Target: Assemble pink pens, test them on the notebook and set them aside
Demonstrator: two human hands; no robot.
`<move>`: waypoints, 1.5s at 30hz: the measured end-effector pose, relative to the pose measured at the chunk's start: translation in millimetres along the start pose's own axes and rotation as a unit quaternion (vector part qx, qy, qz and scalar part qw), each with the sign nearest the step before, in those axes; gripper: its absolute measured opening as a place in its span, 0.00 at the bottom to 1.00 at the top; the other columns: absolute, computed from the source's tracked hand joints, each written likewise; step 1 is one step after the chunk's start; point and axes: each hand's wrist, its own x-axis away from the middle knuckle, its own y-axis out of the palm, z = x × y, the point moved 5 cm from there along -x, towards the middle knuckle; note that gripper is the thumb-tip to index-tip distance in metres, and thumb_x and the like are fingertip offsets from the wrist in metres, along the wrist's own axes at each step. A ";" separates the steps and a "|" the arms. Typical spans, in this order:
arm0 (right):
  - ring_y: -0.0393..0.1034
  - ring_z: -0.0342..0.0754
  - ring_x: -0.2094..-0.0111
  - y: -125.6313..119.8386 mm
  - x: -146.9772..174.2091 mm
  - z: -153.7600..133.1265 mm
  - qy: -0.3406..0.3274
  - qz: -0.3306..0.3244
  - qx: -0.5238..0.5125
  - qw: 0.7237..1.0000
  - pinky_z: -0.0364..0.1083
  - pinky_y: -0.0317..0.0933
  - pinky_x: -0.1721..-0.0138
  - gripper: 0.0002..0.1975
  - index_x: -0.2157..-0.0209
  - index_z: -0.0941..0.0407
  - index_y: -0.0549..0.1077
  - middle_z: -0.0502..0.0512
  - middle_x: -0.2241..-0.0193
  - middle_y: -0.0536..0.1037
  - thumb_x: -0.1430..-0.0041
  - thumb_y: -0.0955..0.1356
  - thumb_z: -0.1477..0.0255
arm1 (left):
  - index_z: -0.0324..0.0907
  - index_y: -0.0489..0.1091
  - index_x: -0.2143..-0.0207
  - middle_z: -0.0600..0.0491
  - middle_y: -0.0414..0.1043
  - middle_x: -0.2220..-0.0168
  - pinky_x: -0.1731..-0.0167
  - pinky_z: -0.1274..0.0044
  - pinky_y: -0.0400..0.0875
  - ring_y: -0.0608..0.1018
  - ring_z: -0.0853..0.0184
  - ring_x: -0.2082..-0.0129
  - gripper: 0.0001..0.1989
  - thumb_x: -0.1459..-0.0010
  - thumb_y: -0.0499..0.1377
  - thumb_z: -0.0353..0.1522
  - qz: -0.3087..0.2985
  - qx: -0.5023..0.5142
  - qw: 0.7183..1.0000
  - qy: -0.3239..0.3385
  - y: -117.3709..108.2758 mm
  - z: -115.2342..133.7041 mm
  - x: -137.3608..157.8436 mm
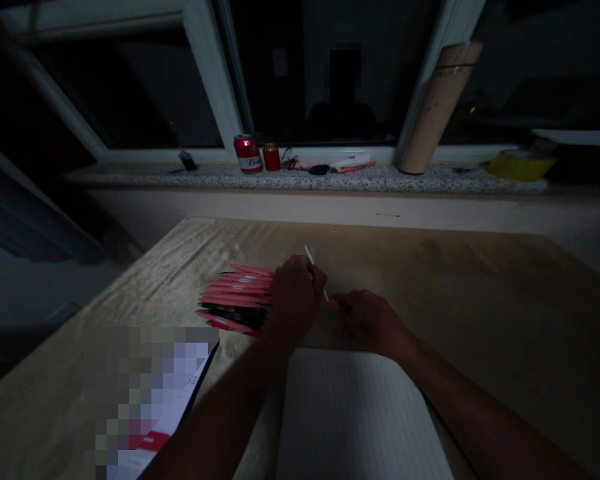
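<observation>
A thin white stick [309, 254] is held in the left hand [296, 290], with the fingers closed tight around it. The stick is tilted, and both of its ends can be seen poking out of the hand. A small red piece [333, 301] is pinched between the fingertips of the right hand [369, 317]. The low end of the stick is just beside the red piece; whether they touch cannot be told.

Both hands are held over the middle of the tabletop [460, 293], well apart from its far edge. A pile of pink and black pens [235, 297] is laid flat just beside the left hand, on the side toward the tabletop's left edge. Part of the pile is hidden by that hand.

A lined page [355, 413] is set on the near part of the tabletop, between the two arms. A bright flat thing [193, 383], partly blurred, is seen nearer the left edge.

Past the far edge, a red can [248, 155], a red jar [271, 158] and a tall tube [437, 110] are stood on the windowsill [215, 177].
</observation>
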 end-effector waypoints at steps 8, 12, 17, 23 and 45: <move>0.70 0.48 0.66 -1.0 -0.1 -2.2 -0.004 0.014 -0.034 0.999 0.47 0.63 0.64 0.15 0.52 0.52 0.68 0.55 0.65 0.77 0.41 0.61 0.72 | 0.41 0.61 0.68 0.49 0.66 0.70 0.65 0.73 0.60 0.69 0.64 0.66 0.08 0.40 0.45 0.32 0.063 0.036 0.996 0.044 -0.8 4.3 8.7; 0.70 0.48 0.63 -0.5 1.1 -2.1 -0.007 0.027 -0.046 0.999 0.48 0.64 0.61 0.15 0.52 0.52 0.67 0.55 0.62 0.76 0.41 0.61 0.71 | 0.40 0.62 0.68 0.49 0.65 0.70 0.64 0.73 0.60 0.69 0.65 0.66 0.08 0.40 0.46 0.32 0.071 0.056 0.994 0.060 -0.1 7.5 11.9; 0.71 0.48 0.64 -3.0 3.6 2.8 0.010 0.074 -0.040 0.996 0.48 0.65 0.61 0.17 0.50 0.53 0.65 0.57 0.62 0.76 0.42 0.62 0.72 | 0.40 0.62 0.69 0.51 0.65 0.71 0.64 0.73 0.60 0.69 0.66 0.66 0.07 0.41 0.47 0.32 0.042 0.082 0.990 0.105 3.7 15.1 15.8; 0.71 0.47 0.64 -9.6 3.1 1.3 -0.009 0.105 -0.034 0.994 0.46 0.66 0.63 0.20 0.48 0.53 0.63 0.57 0.63 0.75 0.43 0.62 0.74 | 0.40 0.63 0.71 0.52 0.67 0.70 0.63 0.74 0.61 0.68 0.68 0.67 0.08 0.42 0.49 0.33 -0.020 0.112 0.981 0.159 6.8 23.9 17.1; 0.74 0.44 0.68 -7.2 9.0 18.8 0.064 0.168 -0.062 0.982 0.43 0.67 0.65 0.15 0.53 0.54 0.65 0.55 0.64 0.75 0.42 0.63 0.73 | 0.40 0.69 0.60 0.47 0.69 0.60 0.56 0.69 0.62 0.70 0.61 0.57 0.12 0.43 0.50 0.33 -0.170 -0.040 0.975 0.137 43.7 -16.5 2.7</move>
